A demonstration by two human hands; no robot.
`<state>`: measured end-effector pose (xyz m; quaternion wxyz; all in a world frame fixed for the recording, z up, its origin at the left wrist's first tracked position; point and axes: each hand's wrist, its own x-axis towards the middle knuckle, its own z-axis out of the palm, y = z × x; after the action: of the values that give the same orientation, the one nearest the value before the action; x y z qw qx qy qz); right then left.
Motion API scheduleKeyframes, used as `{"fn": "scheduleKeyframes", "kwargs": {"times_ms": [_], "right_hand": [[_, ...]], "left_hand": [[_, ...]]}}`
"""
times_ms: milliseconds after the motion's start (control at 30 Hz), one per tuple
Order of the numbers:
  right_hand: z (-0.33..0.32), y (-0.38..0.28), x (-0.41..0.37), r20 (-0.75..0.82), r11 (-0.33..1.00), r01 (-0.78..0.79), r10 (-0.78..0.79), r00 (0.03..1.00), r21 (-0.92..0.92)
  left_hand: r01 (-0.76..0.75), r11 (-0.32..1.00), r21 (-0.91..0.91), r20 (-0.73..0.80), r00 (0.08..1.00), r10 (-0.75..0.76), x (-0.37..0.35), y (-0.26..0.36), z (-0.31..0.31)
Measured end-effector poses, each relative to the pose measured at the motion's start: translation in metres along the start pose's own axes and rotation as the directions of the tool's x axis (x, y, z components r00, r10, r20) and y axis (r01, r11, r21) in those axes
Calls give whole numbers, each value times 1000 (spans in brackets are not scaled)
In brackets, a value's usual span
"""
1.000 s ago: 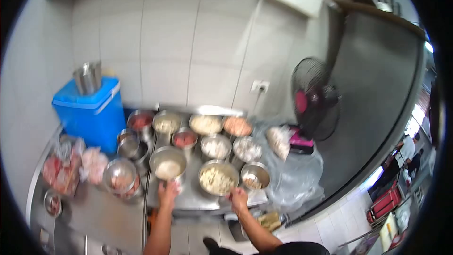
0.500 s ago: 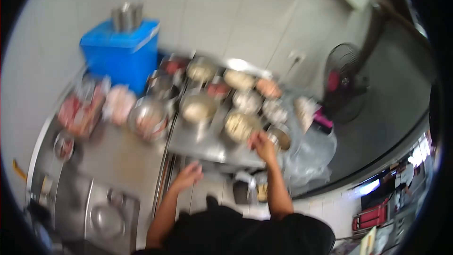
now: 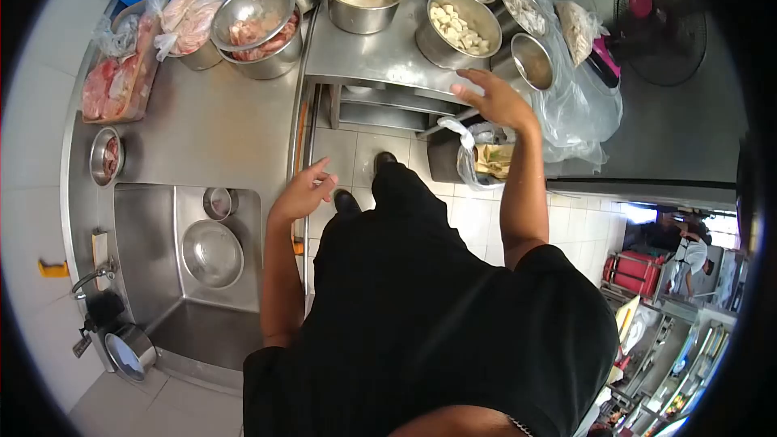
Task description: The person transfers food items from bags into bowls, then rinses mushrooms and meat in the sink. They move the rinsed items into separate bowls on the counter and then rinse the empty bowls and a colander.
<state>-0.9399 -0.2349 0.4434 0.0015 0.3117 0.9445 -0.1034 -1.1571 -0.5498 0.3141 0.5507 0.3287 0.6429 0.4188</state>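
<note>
The right arm is stretched forward and nearly straight, elbow low, forearm rising toward the steel table (image 3: 372,57). The right hand (image 3: 495,99) hangs palm down over the table's front edge near its right corner, fingers spread wide and gripping nothing. Its fingertips are just short of the bowl of pale chunks (image 3: 441,47), which stands at the front edge. A small steel bowl (image 3: 530,65) sits just beside that, at the right corner, close to the back of the hand. Below the wrist, a knotted plastic bag (image 3: 473,154) hangs under the table.

The left arm is bent at the elbow, forearm angled up. The left hand (image 3: 303,192) is loosely open with fingers fanned, holding nothing. It hovers off the right edge of the counter (image 3: 210,129), near the sink (image 3: 150,275), where 1 round bowl (image 3: 212,252) lies.
</note>
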Motion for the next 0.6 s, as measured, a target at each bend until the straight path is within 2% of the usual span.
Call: {"fn": "scheduleKeyframes", "kwargs": {"times_ms": [33,100,133,167,200,233,267,300,333,367,400,467,600], "right_hand": [[-12,-2,-5,77,956,-95,77,994,276],[-44,-15,-12,33,846,-103,100,994,524],[-69,-21,-15,15,817,-122,137,990,564],[-86,-23,-21,-54,795,-103,168,984,598],[-104,-25,-26,-123,773,-77,198,972,629],[-124,-22,-29,-333,843,111,85,939,527],[-144,-20,-31,-523,894,260,-33,851,365],[-169,-26,-35,-636,910,355,-145,758,215],[-193,-33,-39,-727,911,411,-252,639,45],[-218,-44,-41,-767,903,413,-179,616,121],[-253,-46,-40,-811,906,422,-221,542,36],[-295,-51,-40,-825,914,404,-265,498,-50],[-396,-48,-2,-887,915,278,-368,279,-292]], "left_hand": [[17,998,53,-6,1000,-17,-4,12,-1],[89,996,30,15,996,-89,-7,48,-4],[-10,1000,12,100,995,8,0,45,-9],[-182,977,111,124,978,168,4,38,-12],[-449,882,141,138,891,432,7,50,-9],[-677,714,177,142,736,662,10,61,-6],[-646,760,-70,144,747,648,22,60,-4],[-636,762,-120,162,745,647,31,70,-3],[-583,805,-110,196,782,592,34,94,-1],[-553,827,-97,225,797,560,39,116,0],[-543,836,-77,240,804,545,43,131,1],[-553,829,-88,245,794,556,45,161,9],[-619,769,-164,189,745,640,86,204,16]]}}
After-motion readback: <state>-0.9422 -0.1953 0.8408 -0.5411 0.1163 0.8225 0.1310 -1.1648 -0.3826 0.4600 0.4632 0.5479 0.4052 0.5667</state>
